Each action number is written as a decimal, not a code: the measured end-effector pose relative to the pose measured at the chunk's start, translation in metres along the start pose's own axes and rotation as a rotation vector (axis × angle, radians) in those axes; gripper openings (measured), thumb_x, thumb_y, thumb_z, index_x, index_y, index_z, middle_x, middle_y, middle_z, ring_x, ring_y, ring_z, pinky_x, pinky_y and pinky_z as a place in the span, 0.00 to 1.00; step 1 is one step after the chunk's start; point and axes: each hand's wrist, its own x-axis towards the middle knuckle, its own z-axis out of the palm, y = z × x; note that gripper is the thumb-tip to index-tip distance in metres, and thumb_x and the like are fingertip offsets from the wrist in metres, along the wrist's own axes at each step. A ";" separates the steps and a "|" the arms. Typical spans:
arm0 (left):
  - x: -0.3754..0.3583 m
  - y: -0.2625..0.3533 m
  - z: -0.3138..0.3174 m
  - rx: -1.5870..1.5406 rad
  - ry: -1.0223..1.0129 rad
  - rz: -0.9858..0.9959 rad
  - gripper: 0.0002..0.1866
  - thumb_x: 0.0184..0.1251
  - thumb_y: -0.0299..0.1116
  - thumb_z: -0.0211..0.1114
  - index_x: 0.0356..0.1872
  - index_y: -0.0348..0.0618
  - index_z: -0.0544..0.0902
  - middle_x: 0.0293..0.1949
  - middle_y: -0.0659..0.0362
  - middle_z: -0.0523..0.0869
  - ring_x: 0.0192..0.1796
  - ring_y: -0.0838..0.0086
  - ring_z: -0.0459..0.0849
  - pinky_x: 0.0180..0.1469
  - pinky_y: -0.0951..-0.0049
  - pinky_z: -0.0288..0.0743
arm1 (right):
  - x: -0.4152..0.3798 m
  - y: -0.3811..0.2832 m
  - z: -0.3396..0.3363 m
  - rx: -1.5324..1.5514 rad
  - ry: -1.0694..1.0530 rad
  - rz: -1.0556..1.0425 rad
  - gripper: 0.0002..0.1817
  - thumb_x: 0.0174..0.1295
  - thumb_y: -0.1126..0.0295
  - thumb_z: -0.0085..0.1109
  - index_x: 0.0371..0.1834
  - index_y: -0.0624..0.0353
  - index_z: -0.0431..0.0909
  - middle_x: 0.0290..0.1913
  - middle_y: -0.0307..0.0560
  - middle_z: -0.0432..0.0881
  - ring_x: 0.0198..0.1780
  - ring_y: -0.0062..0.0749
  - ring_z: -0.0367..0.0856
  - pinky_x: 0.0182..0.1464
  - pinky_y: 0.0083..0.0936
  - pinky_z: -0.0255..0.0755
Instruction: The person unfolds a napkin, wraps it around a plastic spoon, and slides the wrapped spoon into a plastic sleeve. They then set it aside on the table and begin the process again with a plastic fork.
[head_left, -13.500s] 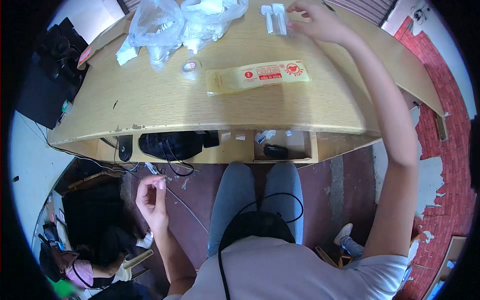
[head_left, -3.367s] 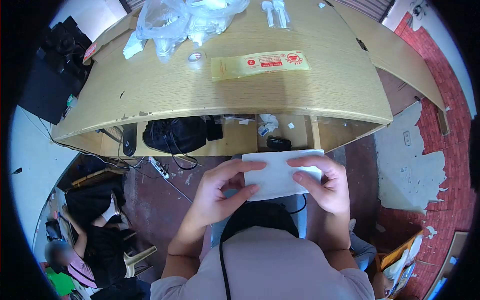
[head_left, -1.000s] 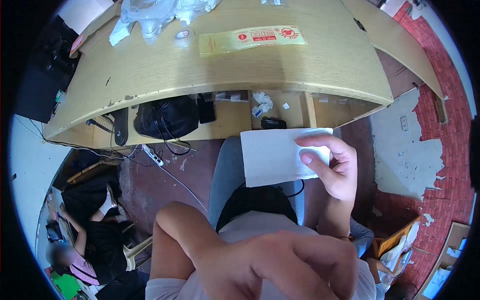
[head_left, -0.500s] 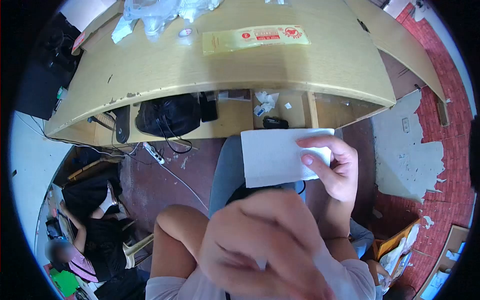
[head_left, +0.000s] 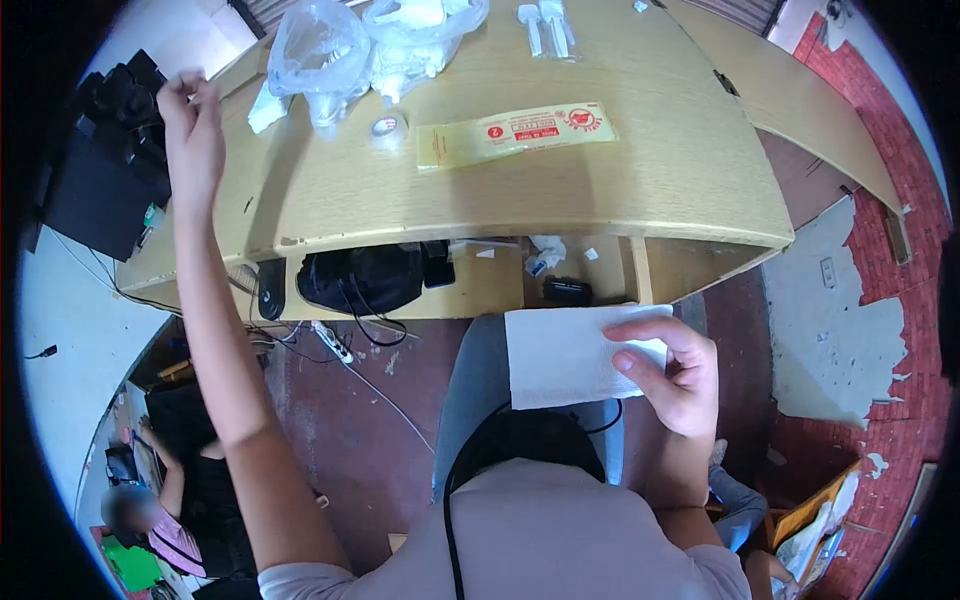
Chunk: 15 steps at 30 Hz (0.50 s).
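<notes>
My right hand point(head_left: 680, 375) pinches a white sheet of textured paper towel point(head_left: 560, 355) by its right side, thumb on top. The sheet lies flat below the desk's front edge, above my lap. Far to the left, my left hand point(head_left: 195, 140) is raised on an outstretched arm near the desk's left end. Its fingers are curled together and slightly blurred; whether anything small is between them, I cannot make out. On the desk lie a yellow printed plastic packet point(head_left: 520, 137) and a roll of clear tape point(head_left: 388, 130).
Clear plastic bags point(head_left: 320, 60) with white contents and wrapped plastic cutlery point(head_left: 546, 28) are at the desk's back. The open shelf below holds a black bag point(head_left: 362, 278) and a black case point(head_left: 567, 291). Another person point(head_left: 170, 520) sits at lower left. A power strip point(head_left: 332, 342) is on the floor.
My left hand has swung from close in front of the camera out to the far upper left. The right hand keeps its hold on the paper towel. The view has shifted, showing more of the desk.
</notes>
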 end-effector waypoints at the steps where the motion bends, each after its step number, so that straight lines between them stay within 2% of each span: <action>1: 0.016 -0.006 0.006 0.062 -0.031 -0.059 0.19 0.72 0.46 0.54 0.42 0.36 0.75 0.31 0.61 0.78 0.36 0.75 0.76 0.42 0.76 0.70 | 0.000 -0.001 -0.001 0.000 0.013 0.016 0.12 0.53 0.85 0.62 0.41 0.65 0.81 0.42 0.49 0.85 0.46 0.30 0.82 0.49 0.23 0.72; 3: 0.047 -0.018 0.010 0.123 -0.058 -0.116 0.22 0.70 0.49 0.55 0.41 0.36 0.77 0.31 0.58 0.80 0.37 0.71 0.79 0.45 0.74 0.72 | -0.001 -0.001 -0.003 -0.007 0.028 0.022 0.13 0.53 0.85 0.62 0.42 0.65 0.81 0.42 0.49 0.85 0.46 0.30 0.82 0.49 0.23 0.72; 5: 0.071 -0.044 0.002 0.562 -0.232 -0.366 0.28 0.66 0.57 0.53 0.44 0.38 0.81 0.33 0.50 0.84 0.39 0.62 0.83 0.48 0.69 0.74 | -0.004 -0.003 -0.006 -0.017 0.046 0.030 0.13 0.52 0.86 0.62 0.42 0.65 0.82 0.42 0.49 0.85 0.46 0.30 0.82 0.49 0.23 0.72; 6: 0.071 -0.055 -0.001 0.561 -0.227 -0.364 0.28 0.66 0.57 0.53 0.44 0.38 0.81 0.33 0.50 0.84 0.39 0.62 0.83 0.48 0.69 0.74 | -0.005 -0.006 -0.009 -0.026 0.066 0.041 0.13 0.52 0.86 0.62 0.42 0.65 0.82 0.42 0.49 0.85 0.46 0.30 0.82 0.49 0.22 0.72; 8: 0.068 -0.075 -0.006 0.550 0.050 -0.424 0.31 0.65 0.61 0.51 0.46 0.42 0.84 0.38 0.48 0.86 0.45 0.58 0.84 0.52 0.67 0.73 | -0.008 -0.008 -0.015 -0.034 0.087 0.052 0.13 0.52 0.86 0.62 0.42 0.64 0.82 0.42 0.49 0.85 0.46 0.30 0.82 0.50 0.22 0.71; 9: 0.068 -0.084 -0.017 0.458 0.031 -0.527 0.30 0.66 0.60 0.51 0.50 0.43 0.82 0.43 0.46 0.85 0.51 0.58 0.83 0.53 0.67 0.72 | -0.010 -0.009 -0.019 -0.047 0.108 0.058 0.13 0.52 0.86 0.62 0.42 0.64 0.82 0.42 0.48 0.85 0.46 0.29 0.82 0.50 0.22 0.71; 10: 0.063 -0.115 -0.028 0.400 0.074 -0.464 0.30 0.67 0.59 0.50 0.47 0.41 0.83 0.40 0.46 0.86 0.48 0.58 0.84 0.52 0.66 0.72 | -0.011 -0.010 -0.022 -0.059 0.129 0.064 0.13 0.52 0.85 0.62 0.42 0.64 0.82 0.42 0.48 0.85 0.46 0.29 0.81 0.50 0.21 0.71; 13: 0.047 -0.109 -0.057 0.364 0.035 -0.553 0.30 0.68 0.59 0.49 0.45 0.40 0.83 0.37 0.47 0.86 0.46 0.59 0.84 0.51 0.65 0.72 | -0.013 -0.011 -0.029 -0.049 0.152 0.071 0.12 0.53 0.84 0.62 0.41 0.63 0.82 0.43 0.48 0.85 0.46 0.28 0.81 0.50 0.22 0.71; 15: 0.038 -0.118 -0.074 0.490 0.052 -0.576 0.30 0.69 0.58 0.48 0.43 0.38 0.83 0.36 0.47 0.86 0.45 0.58 0.84 0.51 0.64 0.72 | -0.013 -0.010 -0.030 -0.057 0.158 0.062 0.11 0.54 0.83 0.62 0.41 0.63 0.82 0.43 0.49 0.85 0.46 0.28 0.82 0.50 0.22 0.71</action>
